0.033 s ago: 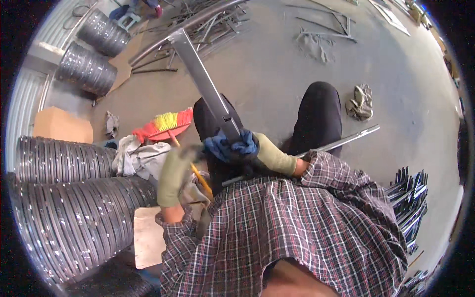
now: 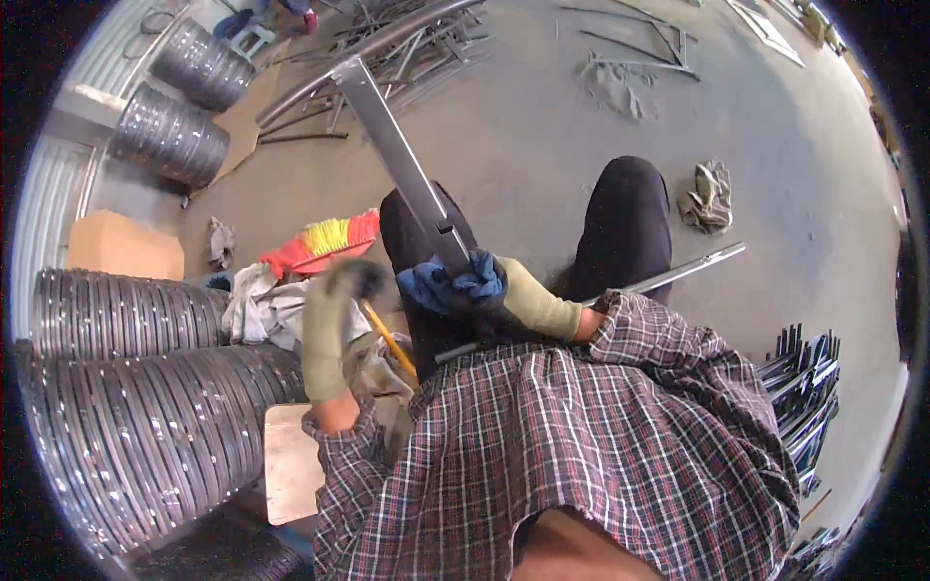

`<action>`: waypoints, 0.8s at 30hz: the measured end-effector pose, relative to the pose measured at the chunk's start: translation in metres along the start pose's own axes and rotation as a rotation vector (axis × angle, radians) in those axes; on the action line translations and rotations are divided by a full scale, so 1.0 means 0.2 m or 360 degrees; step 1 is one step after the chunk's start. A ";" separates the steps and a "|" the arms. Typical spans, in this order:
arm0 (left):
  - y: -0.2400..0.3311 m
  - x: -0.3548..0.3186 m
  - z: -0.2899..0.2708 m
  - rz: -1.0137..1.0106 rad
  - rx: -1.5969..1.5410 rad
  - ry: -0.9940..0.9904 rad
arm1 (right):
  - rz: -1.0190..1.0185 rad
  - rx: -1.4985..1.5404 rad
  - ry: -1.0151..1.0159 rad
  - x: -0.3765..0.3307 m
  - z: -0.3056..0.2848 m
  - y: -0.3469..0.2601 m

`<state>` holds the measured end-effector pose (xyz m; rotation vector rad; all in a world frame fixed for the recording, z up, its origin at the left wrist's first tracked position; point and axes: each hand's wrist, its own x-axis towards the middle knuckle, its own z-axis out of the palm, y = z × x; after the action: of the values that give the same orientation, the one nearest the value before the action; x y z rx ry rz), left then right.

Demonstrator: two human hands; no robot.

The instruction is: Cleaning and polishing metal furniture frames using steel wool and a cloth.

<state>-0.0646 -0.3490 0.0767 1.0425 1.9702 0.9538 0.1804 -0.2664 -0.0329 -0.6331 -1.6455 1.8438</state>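
A grey metal frame (image 2: 392,150) slants up and away from my lap; its rectangular tube joins a curved round tube at the far end. A blue rag (image 2: 426,286) is bunched around the near end of the tube. My right hand (image 2: 513,295), in a glove with a pale green cuff, is closed on the rag and the tube end; the palm side is hidden. To the left, my gloved left hand (image 2: 344,290) is raised apart from the frame, nearest the broom handle (image 2: 387,339). Its fingers are smeared by motion.
Large coils of dark metal strip (image 2: 165,436) stand at the left. A red and yellow broom head (image 2: 325,242) lies beside pale cloths (image 2: 266,305). A thin metal tube (image 2: 693,266) crosses near my right knee. Dark metal bars (image 2: 799,397) are stacked at right.
My left hand has moved left and slightly up, away from the blue rag. My right hand and the metal frame stay almost where they were.
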 end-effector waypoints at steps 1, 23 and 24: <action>0.03 0.04 0.01 0.0328 -0.0739 0.0124 | -0.0096 0.0031 0.0017 0.01 0.00 0.02; 0.68 0.37 0.37 0.0960 -0.1300 -0.0015 | -0.0695 -0.2124 -0.0174 0.01 -0.58 -0.24; 0.71 0.36 0.34 0.1060 -0.1285 -0.0026 | -0.0592 -0.2325 -0.0055 0.00 -0.69 -0.26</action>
<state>0.0107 -0.2107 0.1465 1.1883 1.0018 1.8688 0.2811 -0.1652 0.0013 -0.7163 -2.7205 0.1416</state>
